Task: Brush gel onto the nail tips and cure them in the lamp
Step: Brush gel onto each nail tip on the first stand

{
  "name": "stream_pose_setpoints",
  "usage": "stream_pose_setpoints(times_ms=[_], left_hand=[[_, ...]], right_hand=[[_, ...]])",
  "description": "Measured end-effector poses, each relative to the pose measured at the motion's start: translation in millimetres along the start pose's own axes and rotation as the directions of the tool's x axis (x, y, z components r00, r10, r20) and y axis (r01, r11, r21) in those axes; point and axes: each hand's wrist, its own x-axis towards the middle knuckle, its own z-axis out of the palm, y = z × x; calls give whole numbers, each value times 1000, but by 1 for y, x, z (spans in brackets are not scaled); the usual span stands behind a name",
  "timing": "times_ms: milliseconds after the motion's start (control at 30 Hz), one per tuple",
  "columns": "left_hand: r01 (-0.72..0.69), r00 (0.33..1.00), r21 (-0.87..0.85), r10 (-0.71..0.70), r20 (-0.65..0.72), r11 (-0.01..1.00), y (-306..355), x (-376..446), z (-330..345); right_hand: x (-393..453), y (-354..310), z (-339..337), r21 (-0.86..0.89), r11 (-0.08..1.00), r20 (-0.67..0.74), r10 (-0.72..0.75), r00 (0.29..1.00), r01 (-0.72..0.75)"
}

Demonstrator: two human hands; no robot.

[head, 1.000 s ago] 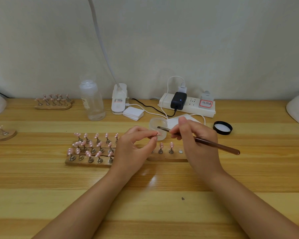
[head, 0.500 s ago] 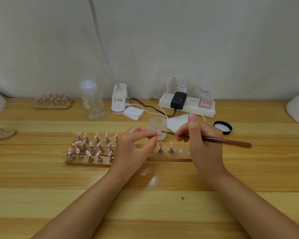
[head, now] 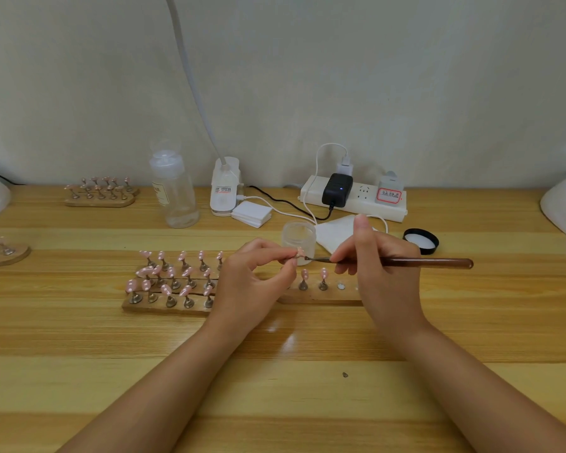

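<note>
Near edge of counter (head: 275,387) open wood, room to pass beside both forearms. Mid-counter blocked by wooden racks (head: 170,305) of upright nail tips (head: 164,256), just left of and under the hands. Behind them: gel jar (head: 298,238), black lid (head: 421,240), bottle (head: 174,191), power strip (head: 353,199) with trailing cables (head: 285,204).

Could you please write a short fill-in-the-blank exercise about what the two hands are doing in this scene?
1. The right hand holds a brown ____.
2. The left hand pinches a pink nail tip in front of the small frosted ____.
3. The black lid lies on the table, to the ____ of the right hand.
4. A black adapter is plugged into the white ____.

Missing words: brush; jar; right; power strip
</note>
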Motion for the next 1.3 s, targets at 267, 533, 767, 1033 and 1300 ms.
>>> stream_pose_setpoints(times_ms=[267, 533, 767, 1033, 1300], left_hand=[[3, 1000, -4, -3, -2, 1000, 1, 0, 0], [1, 1000, -6, -1, 0, 1000, 0, -1, 0], [7, 1000, -21, -7, 0, 1000, 1, -1, 0], [7, 1000, -16, -6, 2, 1000, 1, -1, 0], [12, 1000, -17, -12, -1, 1000, 1, -1, 0]], right_hand=[[2, 2, 2, 6, 1000, -25, -3, 1000, 3], [1, 3, 5, -18, 1000, 26, 21, 999, -20], [1, 1, 0, 19, 1000, -26, 7, 1000, -6], [4, 3, 4, 7, 1000, -18, -6, 1000, 6], [2, 2, 3, -20, 1000, 36, -5, 999, 6]])
